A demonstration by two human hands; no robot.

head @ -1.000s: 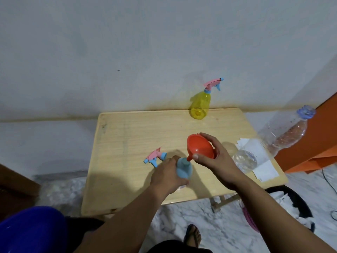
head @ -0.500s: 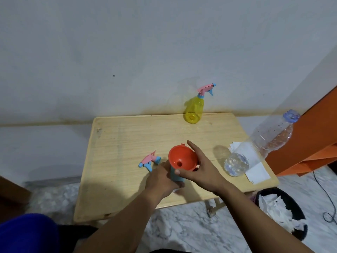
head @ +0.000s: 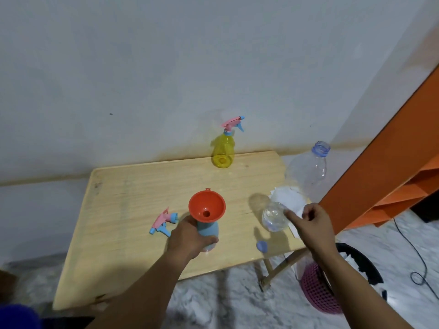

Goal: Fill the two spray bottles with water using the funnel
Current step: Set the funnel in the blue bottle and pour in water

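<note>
- Wooden table (head: 133,193) carries everything.
- Water bottle (head: 306,176), uncapped, at 3 o'clock; right hand (head: 311,222) reaches for it, fingers loosely curled, gripping nothing.
- Yellow spray bottle (head: 223,150), 12 o'clock.
- Left hand (head: 187,238) grips blue spray bottle (head: 209,230); red funnel (head: 206,208) seated in its neck.
- Detached sprayer head (head: 164,222), 9 o'clock.

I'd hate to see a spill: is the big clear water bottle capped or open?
Open. The clear water bottle shows a bare threaded mouth, and a small blue cap lies on the wooden table beside it.
</note>
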